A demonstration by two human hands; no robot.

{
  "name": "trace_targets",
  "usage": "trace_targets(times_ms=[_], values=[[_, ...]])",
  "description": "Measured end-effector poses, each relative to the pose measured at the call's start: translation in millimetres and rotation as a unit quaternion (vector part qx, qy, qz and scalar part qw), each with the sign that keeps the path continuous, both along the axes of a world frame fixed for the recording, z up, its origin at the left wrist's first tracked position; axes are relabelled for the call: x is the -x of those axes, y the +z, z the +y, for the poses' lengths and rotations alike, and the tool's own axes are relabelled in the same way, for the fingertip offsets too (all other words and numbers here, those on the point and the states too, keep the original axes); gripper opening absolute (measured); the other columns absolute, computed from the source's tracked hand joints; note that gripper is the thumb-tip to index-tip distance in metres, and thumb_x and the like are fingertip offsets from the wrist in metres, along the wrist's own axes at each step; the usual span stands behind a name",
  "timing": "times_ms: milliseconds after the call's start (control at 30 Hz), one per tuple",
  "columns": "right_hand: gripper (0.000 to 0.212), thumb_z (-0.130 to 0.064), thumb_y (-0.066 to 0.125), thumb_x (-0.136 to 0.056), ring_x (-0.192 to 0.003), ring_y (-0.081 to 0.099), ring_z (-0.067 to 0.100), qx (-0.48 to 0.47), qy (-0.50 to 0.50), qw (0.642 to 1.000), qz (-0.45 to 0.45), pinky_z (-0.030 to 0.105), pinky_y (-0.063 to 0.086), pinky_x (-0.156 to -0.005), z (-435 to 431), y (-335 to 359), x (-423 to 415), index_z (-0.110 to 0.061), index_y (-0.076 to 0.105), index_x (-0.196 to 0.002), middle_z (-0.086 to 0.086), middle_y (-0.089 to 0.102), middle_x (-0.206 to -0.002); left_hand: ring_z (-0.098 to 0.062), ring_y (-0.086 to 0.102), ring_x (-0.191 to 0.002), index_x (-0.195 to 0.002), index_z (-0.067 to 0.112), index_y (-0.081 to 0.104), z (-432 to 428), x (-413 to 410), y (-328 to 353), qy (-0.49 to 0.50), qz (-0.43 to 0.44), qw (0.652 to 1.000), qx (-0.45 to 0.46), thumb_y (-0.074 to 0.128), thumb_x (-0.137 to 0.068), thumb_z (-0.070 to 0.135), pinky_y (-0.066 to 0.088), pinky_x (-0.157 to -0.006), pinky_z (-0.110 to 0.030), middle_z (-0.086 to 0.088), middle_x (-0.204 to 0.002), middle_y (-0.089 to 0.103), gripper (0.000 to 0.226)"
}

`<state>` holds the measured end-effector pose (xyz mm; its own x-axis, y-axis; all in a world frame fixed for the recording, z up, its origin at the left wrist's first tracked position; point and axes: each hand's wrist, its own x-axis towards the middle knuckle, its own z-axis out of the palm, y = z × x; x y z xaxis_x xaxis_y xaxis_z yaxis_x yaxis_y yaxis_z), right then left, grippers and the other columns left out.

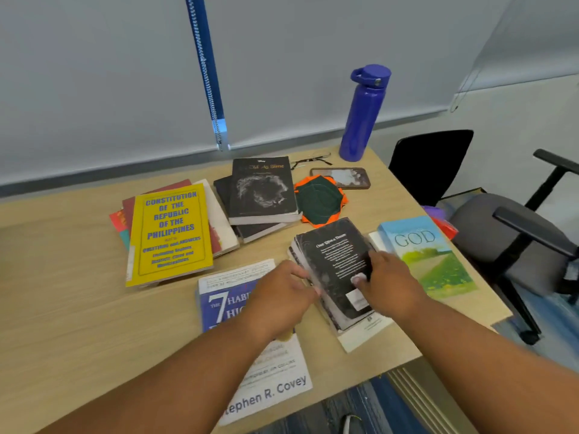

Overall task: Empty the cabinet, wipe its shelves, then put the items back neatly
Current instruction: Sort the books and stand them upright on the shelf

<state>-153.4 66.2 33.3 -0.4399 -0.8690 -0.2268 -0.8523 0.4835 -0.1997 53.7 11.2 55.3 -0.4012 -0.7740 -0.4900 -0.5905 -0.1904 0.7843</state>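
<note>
Black book (333, 260), left hand (282, 297), right hand (391, 285) gripping edges

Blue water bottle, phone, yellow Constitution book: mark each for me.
Blue water bottle (360, 120): head view, middle of its body.
Phone (352, 177): head view, its upturned face.
Yellow Constitution book (170, 233): head view, centre of the front cover.

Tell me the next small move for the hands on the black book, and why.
Probably lift the black book straight up. The left hand holds its left edge, the right hand its right side with the thumb on the cover, and it lies skewed over a white book.
</note>
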Motion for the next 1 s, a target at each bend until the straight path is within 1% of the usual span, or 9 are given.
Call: trace_targets(times_ms=[100, 267, 467, 533, 633, 733, 867, 933, 1000], values=[[0.064, -0.056, 0.054, -0.094, -0.127, 0.045, 0.029, -0.036, 0.033, 0.999, 0.025, 0.038, 0.032, -0.108, 6.6, -10.1, 9.0, -0.012, 0.043, -0.139, 0.009, 0.051, -0.136, -0.015, 0.065, -0.093, -0.127, 0.028, 0.048, 6.8, 34.9, -11.4, 0.033, -0.001, 0.996, -0.079, 0.074, -0.088, 0.033, 0.060, -0.087, -0.045, 0.006, -0.103, 0.062, 0.048], [0.091, -0.059, 0.082, -0.071, -0.120, 0.056, 0.026, 0.002, -0.034, 0.989, -0.143, 0.033, 0.047, -0.094, 6.0, -6.8, 19.5, -0.018, 0.040, -0.140, 0.003, 0.059, -0.129, -0.020, 0.067, -0.091, -0.137, 0.023, 0.039, 5.0, 51.1, -31.0, 0.122, -0.037, 0.991, -0.036, 0.071, -0.087, 0.014, 0.059, -0.076, -0.040, -0.004, -0.103, 0.068, 0.060], [0.055, -0.051, 0.073, -0.072, -0.099, 0.066, 0.021, -0.020, -0.056, 0.978, -0.199, 0.037, 0.058, -0.085, 0.9, -18.2, 24.5, -0.015, 0.066, -0.113, 0.004, 0.069, -0.109, -0.020, 0.067, -0.095, -0.149, 0.032, 0.031, 12.9, 54.6, -23.7, 0.109, -0.098, 0.989, 0.013, 0.063, -0.088, 0.006, 0.055, -0.064, -0.027, -0.004, -0.110, 0.068, 0.073], [0.043, -0.048, 0.069, -0.078, -0.083, 0.069, 0.020, 0.008, -0.112, 0.949, -0.294, 0.035, 0.059, -0.071, -2.0, -11.5, 31.9, -0.013, 0.071, -0.102, 0.004, 0.073, -0.095, -0.018, 0.068, -0.092, -0.150, 0.033, 0.031, 15.1, 54.5, -21.8, 0.117, -0.091, 0.989, 0.006, 0.063, -0.089, 0.006, 0.056, -0.063, -0.027, -0.002, -0.106, 0.069, 0.074], [0.067, -0.068, 0.054, -0.086, -0.076, 0.062, 0.023, 0.014, -0.213, 0.899, -0.383, 0.030, 0.045, -0.058, -9.2, -0.3, 43.5, -0.006, 0.065, -0.111, 0.006, 0.066, -0.093, -0.016, 0.071, -0.087, -0.149, 0.036, 0.034, 14.9, 48.3, -24.1, 0.132, -0.062, 0.989, -0.006, 0.061, -0.089, 0.005, 0.061, -0.076, -0.036, 0.002, -0.093, 0.073, 0.072], [0.090, -0.090, 0.035, -0.074, -0.090, 0.066, 0.026, 0.024, -0.278, 0.818, -0.503, 0.039, 0.055, -0.081, -12.5, 4.0, 43.3, -0.017, 0.071, -0.112, 0.006, 0.072, -0.102, -0.017, 0.072, -0.090, -0.149, 0.038, 0.038, 16.5, 43.1, -26.1, 0.130, -0.046, 0.990, -0.015, 0.059, -0.090, 0.004, 0.060, -0.073, -0.035, 0.000, -0.100, 0.075, 0.071], [0.064, -0.061, 0.031, -0.102, -0.095, 0.070, 0.018, 0.076, -0.181, 0.767, -0.611, 0.040, 0.053, -0.083, -6.7, 19.7, 27.9, -0.020, 0.080, -0.095, 0.002, 0.078, -0.097, -0.010, 0.065, -0.105, -0.124, 0.034, 0.066, 19.1, 52.0, -3.6, 0.100, -0.009, 0.995, -0.026, 0.053, -0.098, 0.056, 0.054, -0.097, -0.043, 0.005, -0.121, 0.070, 0.036], [0.042, -0.043, 0.040, -0.106, -0.109, 0.067, 0.012, 0.038, -0.085, 0.785, -0.612, 0.041, 0.050, -0.094, -5.7, 24.4, 17.0, -0.026, 0.078, -0.106, -0.008, 0.073, -0.115, -0.021, 0.068, -0.108, -0.112, 0.030, 0.075, 10.3, 47.7, 6.7, 0.145, 0.091, 0.978, -0.117, 0.040, -0.081, 0.089, 0.052, -0.100, -0.050, 0.000, -0.117, 0.073, 0.075], [0.027, -0.029, 0.049, -0.104, -0.118, 0.062, 0.010, -0.012, -0.003, 0.818, -0.575, 0.038, 0.050, -0.097, -6.5, 21.3, 9.9, -0.032, 0.074, -0.114, -0.011, 0.067, -0.126, -0.034, 0.071, -0.106, -0.112, 0.021, 0.077, 0.3, 35.4, 18.6, 0.181, 0.202, 0.940, -0.206, 0.041, -0.079, 0.090, 0.050, -0.102, -0.051, -0.012, -0.113, 0.075, 0.084]])
